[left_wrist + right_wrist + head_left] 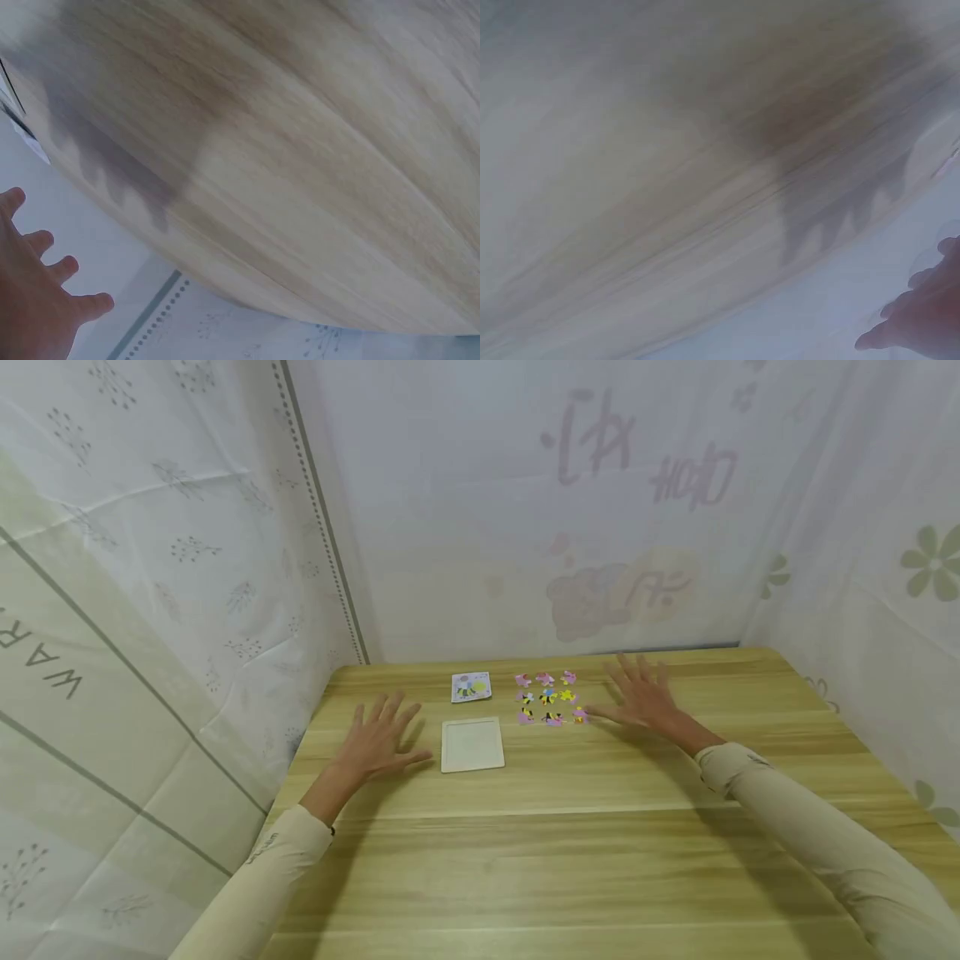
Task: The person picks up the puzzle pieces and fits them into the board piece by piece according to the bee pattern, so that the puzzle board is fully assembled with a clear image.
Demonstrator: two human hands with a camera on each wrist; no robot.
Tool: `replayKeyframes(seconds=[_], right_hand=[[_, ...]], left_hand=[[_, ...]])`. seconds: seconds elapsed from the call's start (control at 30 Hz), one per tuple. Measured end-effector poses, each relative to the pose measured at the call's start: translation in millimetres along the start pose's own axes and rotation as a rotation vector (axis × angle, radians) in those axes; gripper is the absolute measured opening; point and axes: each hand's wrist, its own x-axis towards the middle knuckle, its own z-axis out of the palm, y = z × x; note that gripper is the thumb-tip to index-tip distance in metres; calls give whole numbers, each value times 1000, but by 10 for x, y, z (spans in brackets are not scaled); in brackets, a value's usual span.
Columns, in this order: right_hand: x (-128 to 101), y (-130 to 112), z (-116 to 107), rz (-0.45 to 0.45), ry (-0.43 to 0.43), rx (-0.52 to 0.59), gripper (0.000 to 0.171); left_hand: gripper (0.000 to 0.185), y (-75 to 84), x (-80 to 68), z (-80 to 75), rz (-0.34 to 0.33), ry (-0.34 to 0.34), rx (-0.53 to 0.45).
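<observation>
Blank white square puzzle tray [472,745] lies flat on the light wooden desk [585,843], just right of the left hand [378,743]; small pink and yellow puzzle pieces [549,698] sit in a loose grid beyond it, right hand [645,697] just beside them; both hands' fingers spread apart, holding nothing; small picture card [471,687] behind the tray; patterned white curtain [525,510] all round.

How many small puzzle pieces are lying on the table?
9 puzzle pieces, in three rows of three, lie right of the picture card, beside the right hand. None seems hidden.
</observation>
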Motion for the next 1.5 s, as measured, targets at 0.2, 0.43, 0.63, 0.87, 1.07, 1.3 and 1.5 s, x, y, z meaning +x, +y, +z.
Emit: replayKeyframes(seconds=[0.2,0.43,0.63,0.87,1.07,1.3,1.5], right_hand=[[103,-119,-23,-5,-17,21,103],[196,-257,20,-36,-17,23,101],[280,-387,30,-58,-29,29,98],[388,-488,68,-82,-54,22,94],[454,-587,92,-119,-57,-22,93],[516,-682,98,-170,-44,-5,88],[590,-752,124,-179,-67,41,84]], left_hand=[[89,73,47,-2,63,16,-15],[84,141,63,24,102,-60,-156],[73,184,96,44,152,-113,-317],[60,235,127,71,169,-142,-378],[59,249,138,92,143,-193,-394],[62,241,163,125,127,-215,-426],[64,227,188,159,121,-217,-428]])
